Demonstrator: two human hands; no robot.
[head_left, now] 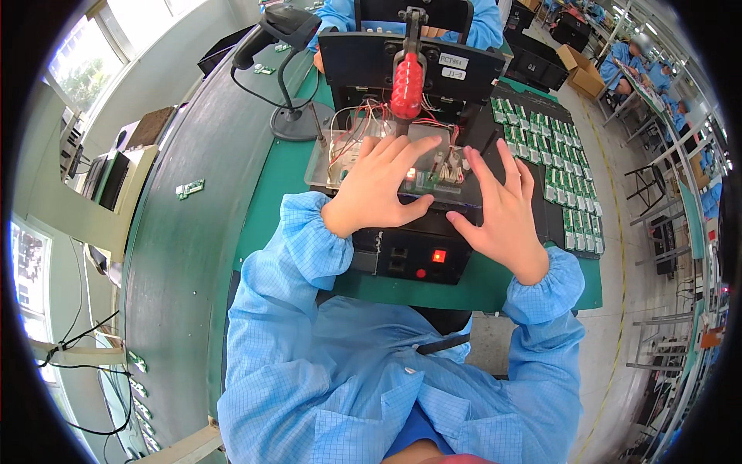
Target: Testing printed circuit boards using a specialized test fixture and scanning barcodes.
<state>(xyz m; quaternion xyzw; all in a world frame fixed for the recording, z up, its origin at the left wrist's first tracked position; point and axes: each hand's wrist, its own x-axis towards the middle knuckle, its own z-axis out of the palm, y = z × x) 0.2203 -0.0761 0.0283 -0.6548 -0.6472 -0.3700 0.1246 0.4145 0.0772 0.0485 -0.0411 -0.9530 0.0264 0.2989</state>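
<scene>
My left hand (380, 184) is over the left part of a test fixture, fingers stretched out and thumb apart, nothing in its grasp. My right hand (504, 213) hovers by the fixture's right side with its fingers spread, also holding nothing. Between the two hands a small green circuit board (423, 185) lies in the fixture, with a small light glowing beside it. A clear plastic plate (318, 166) with red and white wires (363, 124) lies partly under my left hand. Beyond my fingertips stands a toggle clamp with a red handle (407, 87). Whether my fingertips touch the plate, I cannot tell.
A lit red switch (439, 256) is on the fixture's front. Rows of circuit boards (553, 155) lie on a dark mat at the right. A barcode scanner (274, 35) stands at the far left, near a conveyor belt (174, 255) carrying boards. A person's blue sleeve (485, 23) shows beyond the fixture.
</scene>
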